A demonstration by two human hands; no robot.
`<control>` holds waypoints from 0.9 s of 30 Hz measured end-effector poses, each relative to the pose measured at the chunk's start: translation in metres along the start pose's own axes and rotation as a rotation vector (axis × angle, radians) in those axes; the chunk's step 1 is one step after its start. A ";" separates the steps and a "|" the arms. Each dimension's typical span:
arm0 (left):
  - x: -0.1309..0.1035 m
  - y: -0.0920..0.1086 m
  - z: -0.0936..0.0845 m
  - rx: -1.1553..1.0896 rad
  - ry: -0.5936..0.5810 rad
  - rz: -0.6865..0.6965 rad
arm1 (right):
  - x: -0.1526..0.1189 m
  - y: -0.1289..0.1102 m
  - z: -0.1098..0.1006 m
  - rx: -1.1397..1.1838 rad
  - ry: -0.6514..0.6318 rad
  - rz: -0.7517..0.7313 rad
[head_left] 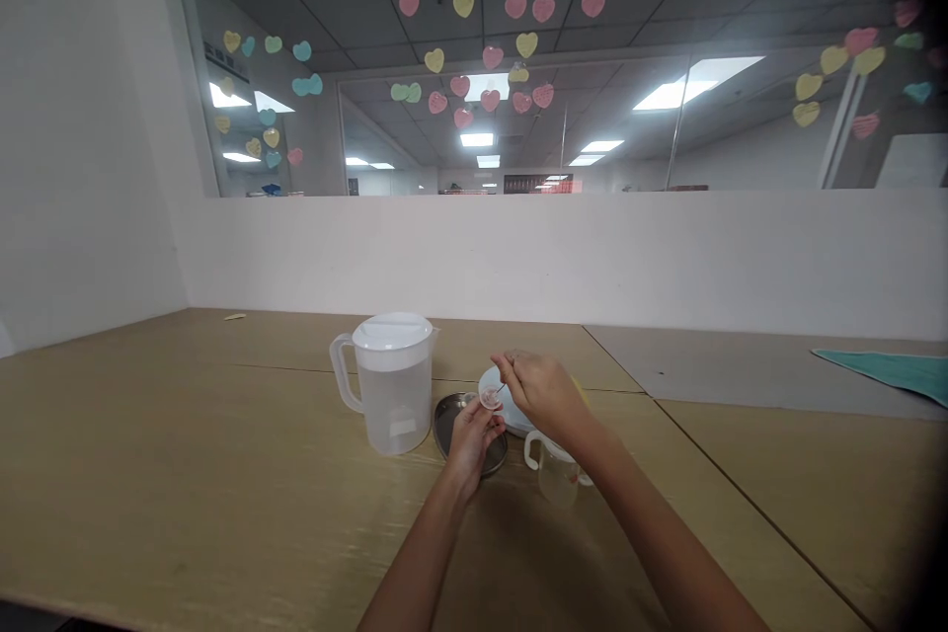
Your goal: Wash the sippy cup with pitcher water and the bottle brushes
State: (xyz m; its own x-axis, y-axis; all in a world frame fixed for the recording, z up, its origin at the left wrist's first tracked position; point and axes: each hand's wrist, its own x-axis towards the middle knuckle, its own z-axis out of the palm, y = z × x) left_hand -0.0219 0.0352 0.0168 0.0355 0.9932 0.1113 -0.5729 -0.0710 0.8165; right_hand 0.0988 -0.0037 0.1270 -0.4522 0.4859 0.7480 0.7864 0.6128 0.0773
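My left hand (474, 436) holds a small clear cup (490, 397) above a round metal tray (449, 413). Pinched in my right hand (539, 387) is a thin utensil (501, 388), its lower end at the cup's opening. A white plate (516, 417) lies behind the cup, partly hidden by my hands. Left of the tray, a large translucent pitcher (396, 395) stands upright with its white lid on. Below my right wrist is a smaller clear jug (558, 476) with a white handle, partly covered by my forearm.
The wooden table (222, 474) has seams running across it. A green cloth (889, 372) lies at the far right. A small pale scrap (235, 317) rests near the back left edge. Behind the table rises a white wall (518, 257) below a window with heart-shaped notes.
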 end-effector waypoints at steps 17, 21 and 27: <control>-0.013 -0.001 0.009 0.092 -0.150 -0.039 | -0.001 0.001 0.018 -0.214 -0.376 -0.182; -0.016 -0.001 0.012 0.090 -0.159 -0.014 | -0.001 0.005 0.023 -0.085 -0.340 -0.079; -0.011 -0.002 0.011 0.051 -0.114 0.003 | 0.001 0.010 0.023 0.208 -0.232 -0.034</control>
State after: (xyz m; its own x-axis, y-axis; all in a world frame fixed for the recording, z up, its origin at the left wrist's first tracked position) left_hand -0.0118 0.0231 0.0202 0.1279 0.9762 0.1751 -0.5312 -0.0817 0.8433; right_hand 0.0959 0.0173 0.1132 -0.5794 0.5776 0.5750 0.6769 0.7340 -0.0552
